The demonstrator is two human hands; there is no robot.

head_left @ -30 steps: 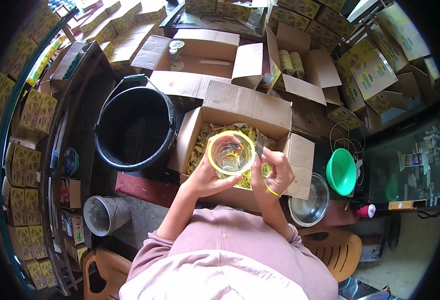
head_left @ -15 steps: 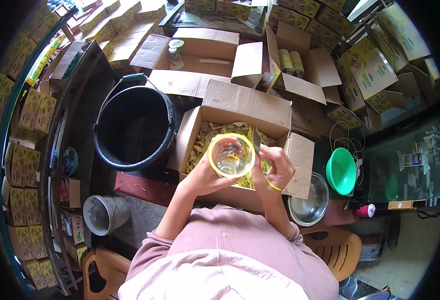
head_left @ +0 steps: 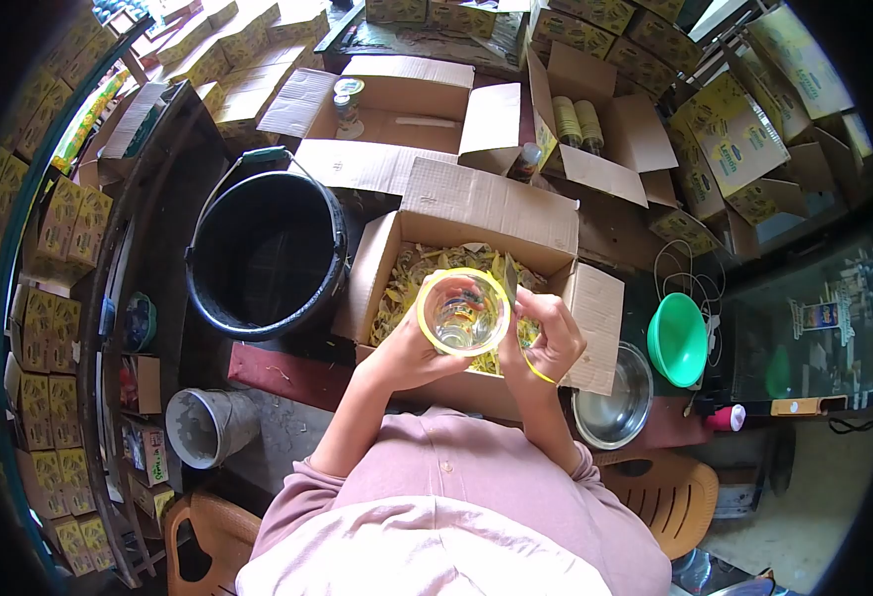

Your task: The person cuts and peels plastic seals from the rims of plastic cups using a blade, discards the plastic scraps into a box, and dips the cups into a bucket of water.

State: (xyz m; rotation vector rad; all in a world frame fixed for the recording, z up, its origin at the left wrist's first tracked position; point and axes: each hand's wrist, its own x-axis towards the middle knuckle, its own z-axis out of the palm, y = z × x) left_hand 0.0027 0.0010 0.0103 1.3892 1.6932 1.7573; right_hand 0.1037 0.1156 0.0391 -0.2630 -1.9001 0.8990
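Note:
My left hand (head_left: 405, 346) is wrapped round a clear plastic jar (head_left: 464, 333) with a yellow rim, its round mouth facing me. My right hand (head_left: 546, 343) is closed on a knife, whose dark narrow blade (head_left: 510, 276) points up and away beside the jar's right edge. A thin yellow strip (head_left: 540, 372) curls below the right fingers. Beneath both hands stands an open cardboard box (head_left: 496, 204) holding a heap of yellow and clear scraps (head_left: 397, 288). The jar hides part of the heap, and the knife's handle is covered by my fingers.
A black bucket (head_left: 208, 288) stands left of the box, with a grey bucket (head_left: 183, 427) lower down. To the right are a metal bowl (head_left: 639, 397) and a green bowl (head_left: 677, 340). Open cartons (head_left: 377, 164) with jars (head_left: 347, 104) and bottles (head_left: 568, 121) sit beyond.
The jar has shifted and tilted slightly to the right in my left hand. My right hand and the knife stay almost in place beside the rim.

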